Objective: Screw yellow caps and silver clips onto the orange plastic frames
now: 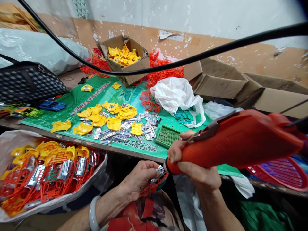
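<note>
My right hand [198,170] is wrapped round a red electric screwdriver [228,141], whose tip points down to the left. Close in front of that tip, my left hand [141,176] pinches a small red plastic toy frame [154,186] with a silver part [158,171] on it. Whether the tip touches the piece is hidden. Beyond my hands, yellow plastic shells [114,123] and many loose silver parts [119,134] lie on a green printed sheet [101,83]. A small green perforated tray [167,136] sits near the sheet's front edge.
At lower left, a white-lined bin [106,160] holds red frames with yellow and silver parts. A carton [137,72] of yellow shells stands at the back, beside red frames [166,73] and a white plastic bag [178,94]. A black cable [144,71] crosses my view.
</note>
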{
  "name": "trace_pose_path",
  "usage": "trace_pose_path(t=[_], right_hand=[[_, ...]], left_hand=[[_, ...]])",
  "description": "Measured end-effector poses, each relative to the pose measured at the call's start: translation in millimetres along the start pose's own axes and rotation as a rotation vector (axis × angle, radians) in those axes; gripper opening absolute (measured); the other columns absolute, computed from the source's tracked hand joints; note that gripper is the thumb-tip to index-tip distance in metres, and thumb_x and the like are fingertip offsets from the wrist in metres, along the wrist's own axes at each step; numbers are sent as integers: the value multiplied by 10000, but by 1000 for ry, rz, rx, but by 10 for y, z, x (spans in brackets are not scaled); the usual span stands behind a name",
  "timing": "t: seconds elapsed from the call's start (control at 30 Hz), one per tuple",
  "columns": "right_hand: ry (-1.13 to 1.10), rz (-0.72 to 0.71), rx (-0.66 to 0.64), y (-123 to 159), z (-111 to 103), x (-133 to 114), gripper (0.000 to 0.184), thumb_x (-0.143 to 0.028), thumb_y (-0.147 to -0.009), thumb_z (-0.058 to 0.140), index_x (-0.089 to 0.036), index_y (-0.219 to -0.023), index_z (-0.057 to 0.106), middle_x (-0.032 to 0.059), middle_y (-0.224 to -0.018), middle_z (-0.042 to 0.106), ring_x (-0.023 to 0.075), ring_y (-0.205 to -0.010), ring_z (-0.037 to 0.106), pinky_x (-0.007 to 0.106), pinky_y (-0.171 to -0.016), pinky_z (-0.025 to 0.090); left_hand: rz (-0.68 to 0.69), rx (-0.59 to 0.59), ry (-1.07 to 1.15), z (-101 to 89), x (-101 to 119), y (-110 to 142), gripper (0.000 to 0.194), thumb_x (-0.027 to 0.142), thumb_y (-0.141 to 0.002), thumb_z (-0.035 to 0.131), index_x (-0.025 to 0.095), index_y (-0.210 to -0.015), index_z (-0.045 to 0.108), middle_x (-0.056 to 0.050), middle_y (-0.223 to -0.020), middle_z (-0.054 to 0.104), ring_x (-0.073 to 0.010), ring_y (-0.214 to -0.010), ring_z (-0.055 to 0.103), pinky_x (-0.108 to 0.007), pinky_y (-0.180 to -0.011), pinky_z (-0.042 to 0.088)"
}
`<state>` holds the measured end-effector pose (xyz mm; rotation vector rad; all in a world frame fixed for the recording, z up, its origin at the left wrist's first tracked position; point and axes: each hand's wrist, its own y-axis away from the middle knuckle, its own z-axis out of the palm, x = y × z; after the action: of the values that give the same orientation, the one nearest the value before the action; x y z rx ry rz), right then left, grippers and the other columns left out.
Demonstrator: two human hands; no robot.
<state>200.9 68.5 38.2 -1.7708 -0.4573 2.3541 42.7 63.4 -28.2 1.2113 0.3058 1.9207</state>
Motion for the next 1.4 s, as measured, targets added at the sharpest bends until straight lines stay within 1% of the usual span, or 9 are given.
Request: trace_pose_path(t=[0.27,0.43,0.53,0.6,0.77,0.83,0.97,1.1,1.4], right_hand=[[-35,-20,-15,-3,-4,52,483,-280,-736,733,-297,-1164,510,-37,-734,590,158,-667,566,337,-666,479],[-163,-60,-7,-131,16,-119,435,-233,-733,738,-294,-1127,564,-40,-710,605,142,-630,574,317,-633,489],[-193,-153,68,-325,-50,-255,492,-174,-709,703,-279,-1169,566,-35,-686,618,146,-619,575,336,-649,510],[-166,-213,161,-491,-117,-265,497,-139,-679,678,-264,-1150,583,-36,-663,622,145,-598,570,336,-639,506],[36,-227,375,-873,-268,103,277,-146,-587,712,-204,-847,640,-41,-613,619,144,-526,556,325,-556,468],[73,-209,405,-969,-313,305,180,-173,-581,719,-187,-732,623,-36,-603,609,142,-521,553,325,-547,460],[125,-214,446,-1085,-366,559,134,-196,-588,711,-180,-684,619,-29,-616,603,139,-537,550,330,-551,466],[168,-202,452,-1165,-354,633,119,-208,-581,706,-178,-648,612,-16,-632,596,143,-545,544,339,-546,476],[165,-151,397,-1187,-356,716,88,-191,-589,713,-187,-617,630,-17,-609,607,143,-532,544,342,-550,472]], left_hand=[[35,45,14,66,75,50,151,212,-531,697,112,-641,671,17,-519,566,-81,-468,439,-222,-510,326],[96,0,-56,94,216,105,132,216,-575,687,107,-646,668,20,-539,546,-71,-491,407,-211,-508,276],[205,38,-166,60,315,114,123,214,-646,686,105,-704,686,12,-594,572,-67,-540,430,-192,-523,282],[240,98,-153,8,375,104,149,243,-679,707,116,-754,688,7,-636,600,-68,-559,459,-178,-523,304],[350,225,-140,-195,495,59,289,381,-718,743,136,-842,654,58,-609,546,-18,-423,336,-147,-383,233],[386,259,-153,-263,530,50,309,399,-709,752,138,-818,629,57,-641,556,-16,-419,359,-139,-372,289],[359,247,-117,-294,581,28,325,404,-697,759,160,-793,567,51,-653,577,-54,-474,472,-170,-422,452],[292,170,-116,-241,591,-48,330,399,-697,749,167,-806,541,48,-617,579,-68,-500,511,-194,-466,515],[271,188,-181,-169,536,-160,266,354,-729,678,165,-837,526,34,-656,582,-81,-540,552,-219,-502,552]])
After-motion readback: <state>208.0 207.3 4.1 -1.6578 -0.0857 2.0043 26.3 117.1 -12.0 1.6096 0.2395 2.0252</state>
